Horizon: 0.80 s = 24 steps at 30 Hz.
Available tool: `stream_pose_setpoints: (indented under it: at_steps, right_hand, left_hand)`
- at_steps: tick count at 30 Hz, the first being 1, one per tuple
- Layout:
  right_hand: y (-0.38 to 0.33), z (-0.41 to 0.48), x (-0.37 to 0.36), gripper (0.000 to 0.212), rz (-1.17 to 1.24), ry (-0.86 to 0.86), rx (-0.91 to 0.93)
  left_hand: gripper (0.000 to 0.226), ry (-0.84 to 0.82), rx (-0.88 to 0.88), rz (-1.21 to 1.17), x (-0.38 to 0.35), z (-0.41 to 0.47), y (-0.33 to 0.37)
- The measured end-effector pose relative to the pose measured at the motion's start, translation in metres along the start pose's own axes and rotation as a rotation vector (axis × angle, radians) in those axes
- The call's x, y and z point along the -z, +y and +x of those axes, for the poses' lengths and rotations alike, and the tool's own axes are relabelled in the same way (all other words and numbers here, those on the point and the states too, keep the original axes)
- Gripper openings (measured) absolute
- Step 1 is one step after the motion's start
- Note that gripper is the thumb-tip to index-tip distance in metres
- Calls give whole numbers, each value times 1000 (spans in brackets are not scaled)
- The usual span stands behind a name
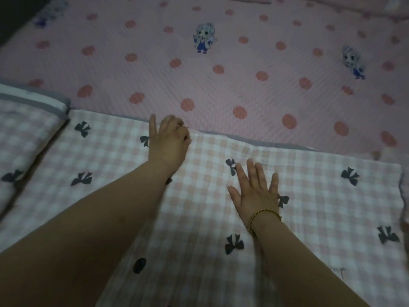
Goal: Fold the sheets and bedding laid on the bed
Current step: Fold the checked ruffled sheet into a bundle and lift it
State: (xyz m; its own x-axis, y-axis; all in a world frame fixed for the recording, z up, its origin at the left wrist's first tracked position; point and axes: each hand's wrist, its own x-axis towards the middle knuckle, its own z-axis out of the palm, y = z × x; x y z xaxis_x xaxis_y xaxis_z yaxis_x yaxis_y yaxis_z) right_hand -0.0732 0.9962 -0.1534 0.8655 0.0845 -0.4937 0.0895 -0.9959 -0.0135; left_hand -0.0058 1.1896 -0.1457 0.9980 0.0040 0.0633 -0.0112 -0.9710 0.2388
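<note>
Under both hands lies the sheet [309, 207]: the left hand [170, 142] pinches its far hem, the right hand [254, 196] presses flat, fingers spread. A tug against that pinning palm could bunch the layers and skew the fold.

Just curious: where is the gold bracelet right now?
Head view, right of centre: the bracelet circles the wrist behind the right hand, flat on the checked sheet.

Looking very much like a home bedroom. Showing it through a bed [66, 63] wearing a pink sheet [243, 89] dotted red and printed with cartoon dolls, carrying a pink checked cover [321, 207] with black bows, and holding a folded matching bundle [26, 134] at left.
</note>
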Motion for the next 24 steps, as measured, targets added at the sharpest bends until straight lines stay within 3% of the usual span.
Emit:
stream_pose_setpoints:
  at_steps: [3, 7, 10, 13, 15, 18, 20, 22, 24]
  right_hand:
    - [-6, 0, 4, 53, -21, -33, -33]
    - [-21, -14, 18, 56, -84, -84, -141]
    - [-51, -45, 23, 55, -88, -63, -228]
    - [-104, -99, 8, 56, -3, -71, -197]
    - [-142, -133, -6, 56, 49, -64, -146]
    - [-213, -176, -22, 57, 287, 25, -38]
    - [-269, -199, -27, 55, 589, 49, 70]
    - [-326, -216, -24, 53, 921, -115, 20]
    - [-373, -226, -23, 50, 1090, -324, -84]
  left_hand:
    - [48, -131, 41, -70, 7, -42, -7]
    - [56, -343, -53, 115, 24, -135, -55]
    - [55, -399, 5, 102, 49, -207, -106]
    - [50, -448, 132, 61, 75, -276, -159]
    - [52, -364, 146, 15, 93, -319, -185]
    - [37, -169, 242, -1, 137, -378, -221]
    - [52, -41, 426, -11, 161, -413, -245]
    - [71, -23, 507, 5, 167, -440, -262]
    - [79, -141, 477, 36, 160, -457, -276]
